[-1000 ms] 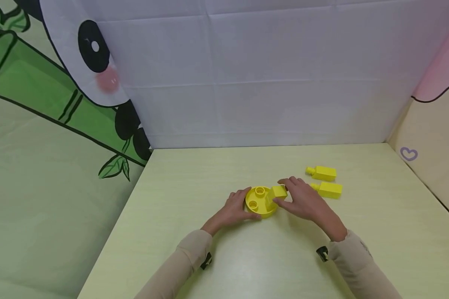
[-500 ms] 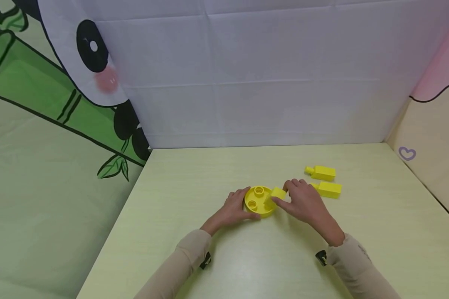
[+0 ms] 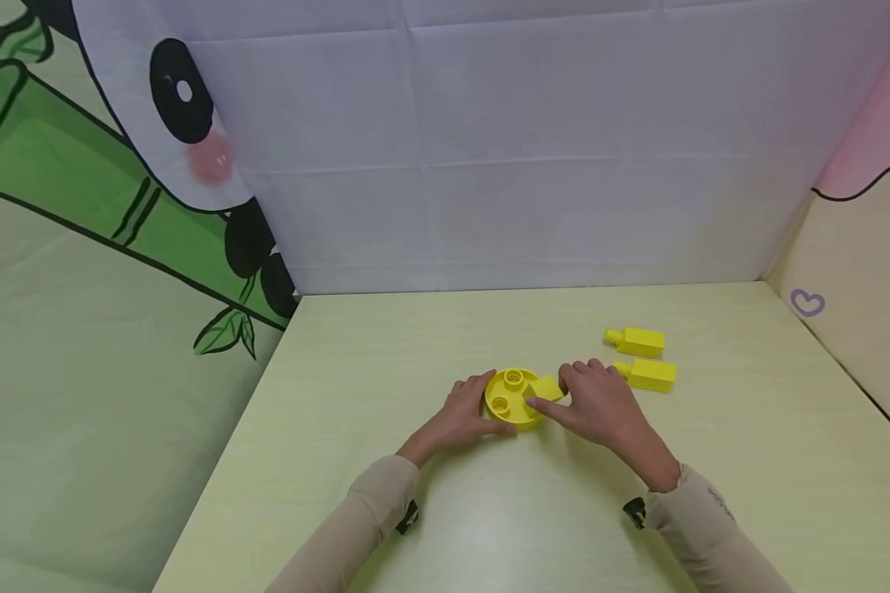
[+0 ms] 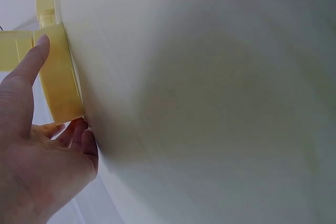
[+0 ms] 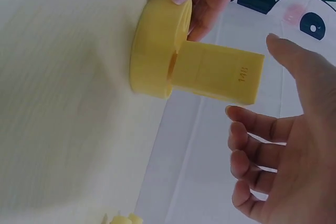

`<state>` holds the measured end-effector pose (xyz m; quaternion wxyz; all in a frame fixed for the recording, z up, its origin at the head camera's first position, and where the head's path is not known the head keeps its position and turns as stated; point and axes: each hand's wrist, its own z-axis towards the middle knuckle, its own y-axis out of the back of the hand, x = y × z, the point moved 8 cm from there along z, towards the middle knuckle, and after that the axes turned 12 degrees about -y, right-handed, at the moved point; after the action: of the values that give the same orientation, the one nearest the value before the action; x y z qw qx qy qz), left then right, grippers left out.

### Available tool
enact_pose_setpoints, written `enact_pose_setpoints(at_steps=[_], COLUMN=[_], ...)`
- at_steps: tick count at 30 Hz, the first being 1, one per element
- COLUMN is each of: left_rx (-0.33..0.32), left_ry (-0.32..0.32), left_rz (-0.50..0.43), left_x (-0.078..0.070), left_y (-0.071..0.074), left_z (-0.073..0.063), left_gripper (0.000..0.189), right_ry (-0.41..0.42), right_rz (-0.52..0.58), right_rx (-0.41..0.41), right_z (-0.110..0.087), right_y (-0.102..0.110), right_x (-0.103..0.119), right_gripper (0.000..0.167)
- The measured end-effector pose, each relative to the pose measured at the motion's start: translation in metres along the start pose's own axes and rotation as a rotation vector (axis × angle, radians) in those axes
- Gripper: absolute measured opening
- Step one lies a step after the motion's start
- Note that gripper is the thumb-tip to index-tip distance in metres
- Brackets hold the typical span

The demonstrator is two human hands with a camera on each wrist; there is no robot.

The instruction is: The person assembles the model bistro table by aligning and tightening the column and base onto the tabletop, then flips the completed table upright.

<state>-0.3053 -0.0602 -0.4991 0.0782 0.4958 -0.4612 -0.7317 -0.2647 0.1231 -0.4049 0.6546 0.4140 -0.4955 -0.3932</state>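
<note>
My left hand [image 3: 463, 416] grips the round yellow base [image 3: 500, 390] on the table, its thumb on one side and its fingers on the other. Inside the base's raised rim are two ring-shaped sockets. A yellow rectangular block [image 3: 545, 387] stands up from its right part; in the right wrist view small raised characters mark the block's side. Around the block's free end is my right hand [image 5: 299, 135], with thumb and fingers spread apart and a gap to the block on either side. The left wrist view shows the left thumb [image 4: 39, 51] lying against the base's side.
Two more yellow blocks [image 3: 644, 342] with narrow round pegs lie on the table [image 3: 415, 346] to the right, behind the right hand. A white cloth backdrop [image 3: 526, 165] rises at the table's far edge, with printed cloth on both sides.
The right hand's fingers have come away from the block and its thumb has shifted left. The block leans slightly differently on the base. The left hand keeps its hold.
</note>
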Motion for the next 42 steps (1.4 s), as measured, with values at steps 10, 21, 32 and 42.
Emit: enact_pose_setpoints(at_steps=[10,21,32,42], left_rx=[0.017,0.016,0.024,0.024], left_ry=[0.005,0.001,-0.003,0.002], left_rz=[0.004,0.017,0.013,0.015], left_x=[0.002,0.005,0.002,0.002], left_y=[-0.001,-0.003,-0.003,-0.002], left_z=[0.0,0.001,0.001,0.0], left_gripper=[0.102,0.103,0.103,0.103], right_ry=[0.099,0.153,0.171,0.136], right_rz=[0.027,0.017,0.093,0.096], right_rx=[0.024,0.03,0.161,0.157], right_z=[0.003,0.006,0.012,0.024], right_y=[-0.001,0.001,-0.009,-0.018], right_x=[0.006,0.012,0.013,0.01], right_gripper=[0.042,0.036,0.051,0.052])
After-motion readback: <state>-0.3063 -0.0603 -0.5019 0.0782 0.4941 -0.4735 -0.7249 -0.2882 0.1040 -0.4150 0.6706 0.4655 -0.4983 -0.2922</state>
